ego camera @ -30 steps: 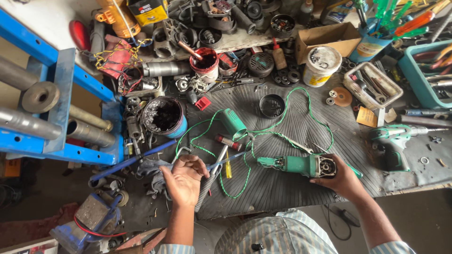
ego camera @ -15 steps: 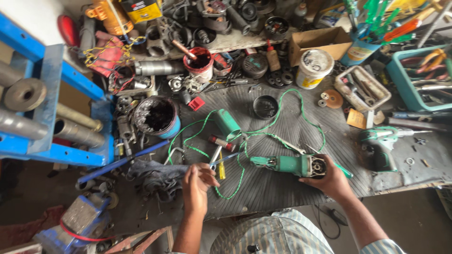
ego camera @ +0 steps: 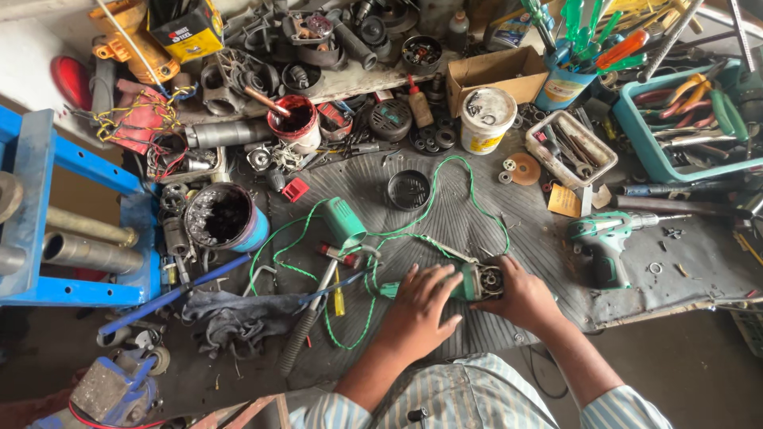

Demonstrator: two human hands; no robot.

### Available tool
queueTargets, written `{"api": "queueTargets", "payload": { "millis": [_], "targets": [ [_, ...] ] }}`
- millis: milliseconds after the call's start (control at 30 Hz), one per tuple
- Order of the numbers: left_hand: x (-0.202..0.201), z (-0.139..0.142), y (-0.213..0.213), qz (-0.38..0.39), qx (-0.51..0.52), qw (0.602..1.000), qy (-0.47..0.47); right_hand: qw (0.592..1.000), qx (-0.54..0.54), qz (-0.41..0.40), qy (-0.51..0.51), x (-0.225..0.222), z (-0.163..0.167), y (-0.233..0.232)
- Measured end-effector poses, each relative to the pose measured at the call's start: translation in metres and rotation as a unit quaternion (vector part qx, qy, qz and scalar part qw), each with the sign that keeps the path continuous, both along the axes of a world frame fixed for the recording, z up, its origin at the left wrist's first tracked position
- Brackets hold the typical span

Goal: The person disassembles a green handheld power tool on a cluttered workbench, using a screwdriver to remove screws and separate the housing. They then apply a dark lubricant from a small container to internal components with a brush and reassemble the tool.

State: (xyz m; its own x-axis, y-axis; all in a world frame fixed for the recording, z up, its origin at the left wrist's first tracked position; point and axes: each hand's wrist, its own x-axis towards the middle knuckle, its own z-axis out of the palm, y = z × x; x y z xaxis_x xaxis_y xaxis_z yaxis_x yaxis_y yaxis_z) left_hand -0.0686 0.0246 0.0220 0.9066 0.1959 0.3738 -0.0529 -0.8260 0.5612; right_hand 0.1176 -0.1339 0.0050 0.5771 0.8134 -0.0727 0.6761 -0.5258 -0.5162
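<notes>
Since the earlier frame the left hand (ego camera: pixel 417 306) has crossed from the loose tools to the green angle grinder (ego camera: pixel 469 282), where its fingers now close over the body while the right hand (ego camera: pixel 520 298) grips the head end, low on the ribbed mat of the surface (ego camera: pixel 477 214). Risk, as I judge it: the green cord (ego camera: pixel 469 191) loops among the screwdrivers (ego camera: pixel 338 278), so lifting the grinder could drag them off.

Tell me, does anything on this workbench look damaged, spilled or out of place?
Yes. The green angle grinder held by the left hand and right hand is open at its head, inner parts showing. Its detached green plastic cover lies apart on the grey rubber mat, amid the loose green cord.
</notes>
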Motion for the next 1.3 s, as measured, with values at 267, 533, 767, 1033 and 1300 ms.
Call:
{"api": "queueTargets", "payload": {
  "millis": [267,533,767,1033,1300],
  "targets": [
    [0.039,-0.023,-0.014,0.067,0.036,0.993,0.087,0.990,0.113,0.079,-0.016,0.028,0.002,-0.011],
    [0.044,-0.027,-0.024,0.128,0.046,0.981,0.139,0.980,0.189,0.065,-0.012,0.041,-0.043,-0.025],
    [0.039,-0.025,-0.025,0.138,0.033,0.979,0.143,0.950,0.276,0.046,0.141,0.041,-0.048,-0.022],
    [0.027,-0.025,-0.025,0.170,0.024,0.982,0.081,0.912,0.395,0.019,0.110,0.108,-0.023,0.058],
    [0.016,-0.018,-0.025,0.177,0.022,0.984,0.016,0.926,0.365,-0.094,-0.008,0.167,-0.005,0.153]
  ]
}}
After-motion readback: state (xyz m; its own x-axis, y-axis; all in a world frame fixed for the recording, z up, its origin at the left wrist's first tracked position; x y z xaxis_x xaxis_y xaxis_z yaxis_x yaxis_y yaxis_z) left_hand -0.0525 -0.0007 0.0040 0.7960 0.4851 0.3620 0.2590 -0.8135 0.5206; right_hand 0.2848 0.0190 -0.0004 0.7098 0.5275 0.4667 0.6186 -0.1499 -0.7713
